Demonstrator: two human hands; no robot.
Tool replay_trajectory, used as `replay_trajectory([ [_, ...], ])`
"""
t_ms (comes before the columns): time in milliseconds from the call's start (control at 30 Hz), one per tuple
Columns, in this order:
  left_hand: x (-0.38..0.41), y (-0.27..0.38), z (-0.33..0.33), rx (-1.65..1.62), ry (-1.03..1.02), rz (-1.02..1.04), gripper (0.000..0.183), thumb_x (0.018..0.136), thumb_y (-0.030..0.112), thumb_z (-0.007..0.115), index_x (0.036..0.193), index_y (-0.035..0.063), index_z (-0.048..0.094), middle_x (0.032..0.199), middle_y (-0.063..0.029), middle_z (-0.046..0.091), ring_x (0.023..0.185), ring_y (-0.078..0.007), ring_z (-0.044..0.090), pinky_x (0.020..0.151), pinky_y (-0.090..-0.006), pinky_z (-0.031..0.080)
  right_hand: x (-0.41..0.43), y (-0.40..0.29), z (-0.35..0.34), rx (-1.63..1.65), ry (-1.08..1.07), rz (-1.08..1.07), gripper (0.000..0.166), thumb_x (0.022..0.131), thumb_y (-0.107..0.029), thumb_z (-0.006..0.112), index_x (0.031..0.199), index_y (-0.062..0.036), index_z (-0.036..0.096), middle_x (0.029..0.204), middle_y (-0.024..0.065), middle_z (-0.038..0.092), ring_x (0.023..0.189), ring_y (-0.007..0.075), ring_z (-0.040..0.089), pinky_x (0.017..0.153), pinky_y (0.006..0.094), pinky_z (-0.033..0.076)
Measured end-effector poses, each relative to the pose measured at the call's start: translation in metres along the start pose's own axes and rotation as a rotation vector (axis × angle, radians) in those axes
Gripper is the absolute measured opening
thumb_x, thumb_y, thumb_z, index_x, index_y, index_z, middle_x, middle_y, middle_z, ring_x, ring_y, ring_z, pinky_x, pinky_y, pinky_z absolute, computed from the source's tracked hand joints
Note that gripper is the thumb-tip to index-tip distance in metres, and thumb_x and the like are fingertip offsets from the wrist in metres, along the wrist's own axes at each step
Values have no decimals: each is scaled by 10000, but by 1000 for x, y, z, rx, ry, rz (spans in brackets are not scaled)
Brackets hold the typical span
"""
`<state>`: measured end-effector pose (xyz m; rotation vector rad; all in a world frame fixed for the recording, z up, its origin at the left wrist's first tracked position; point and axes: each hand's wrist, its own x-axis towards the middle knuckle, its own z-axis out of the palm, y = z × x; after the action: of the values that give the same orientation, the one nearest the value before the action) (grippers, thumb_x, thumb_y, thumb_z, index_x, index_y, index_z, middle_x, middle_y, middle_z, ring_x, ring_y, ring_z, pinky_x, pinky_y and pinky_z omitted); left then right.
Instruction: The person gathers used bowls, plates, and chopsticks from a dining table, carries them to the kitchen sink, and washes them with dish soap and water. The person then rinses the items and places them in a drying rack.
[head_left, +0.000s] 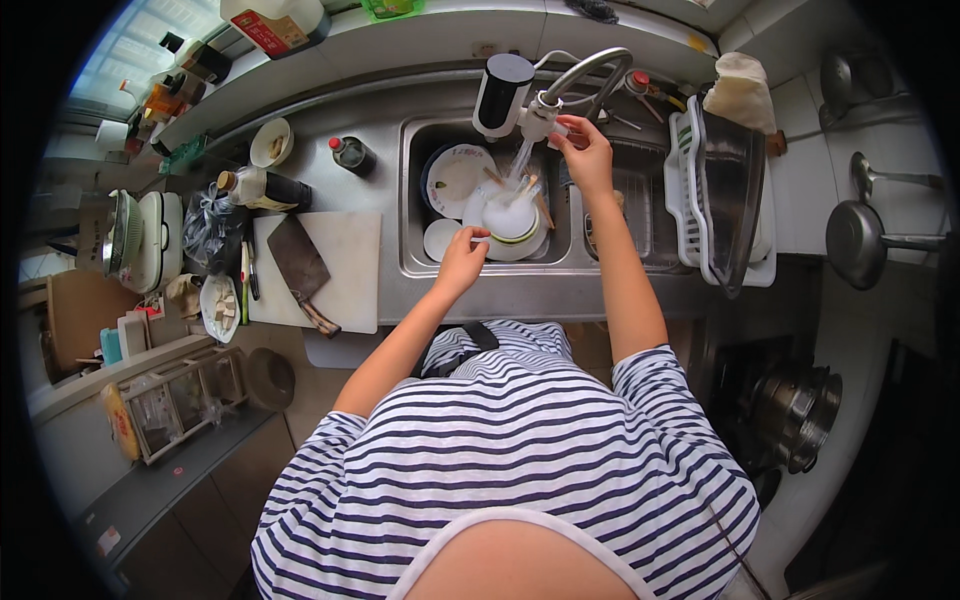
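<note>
My right hand (586, 155) grips the white handle (559, 135) of the faucet (538, 120), which has a black-and-white heater body (504, 94). Water runs from the spout into a foamy bowl (511, 217) in the left basin of the steel sink (411, 187). Chopsticks (543, 208) and spoon-like utensils stick up from that bowl, which rests on a white plate (519, 250). My left hand (463, 259), fingers half curled and holding nothing visible, hovers by the bowl's left rim. Beside it sit a small white dish (441, 238) and a flower-patterned plate (459, 180).
To the left, a cleaver (298, 255) lies on a white cutting board (356, 270), with a dark sauce bottle (352, 156) and a bowl (272, 142) behind. A wire rack (645, 214) sits in the right basin. A white dish rack (686, 202) with a dark lid stands right.
</note>
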<state>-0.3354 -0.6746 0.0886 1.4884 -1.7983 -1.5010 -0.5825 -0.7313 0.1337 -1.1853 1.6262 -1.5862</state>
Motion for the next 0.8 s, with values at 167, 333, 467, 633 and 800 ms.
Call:
replay_trajectory([
  [167,37,-13,4,-58,-8,-3,241,810,121,491,1016,20,566,974,-90,592,871,-177,574,765,-282,429,-16,62,14,804,277,579,202,897,-218,495,1000,-46,512,877,67,570,789,180,566,715,326,470],
  [333,77,9,3,-157,-11,-6,256,817,156,465,1009,31,579,916,-82,620,813,-166,590,709,-275,440,-12,83,52,836,179,773,143,852,-102,514,950,-1,540,860,101,597,787,210,587,735,307,475],
  [467,125,26,16,-499,-18,-269,259,865,202,383,958,61,579,878,-20,611,732,-103,573,625,-225,408,-2,77,71,736,150,910,120,838,-154,539,832,-34,540,697,59,566,574,154,549,493,240,436],
  [633,206,0,33,-1271,-717,-197,266,868,245,360,914,65,550,750,-3,561,639,-86,518,589,-219,420,11,107,83,950,-24,801,82,833,-129,520,760,-100,498,625,2,469,445,120,415,347,252,280],
  [800,213,18,92,-1013,-28,-176,262,837,261,457,972,51,536,875,-75,579,786,-185,581,698,-334,468,10,94,87,604,303,722,192,840,-156,511,1011,-70,517,882,74,556,722,169,552,577,298,447],
])
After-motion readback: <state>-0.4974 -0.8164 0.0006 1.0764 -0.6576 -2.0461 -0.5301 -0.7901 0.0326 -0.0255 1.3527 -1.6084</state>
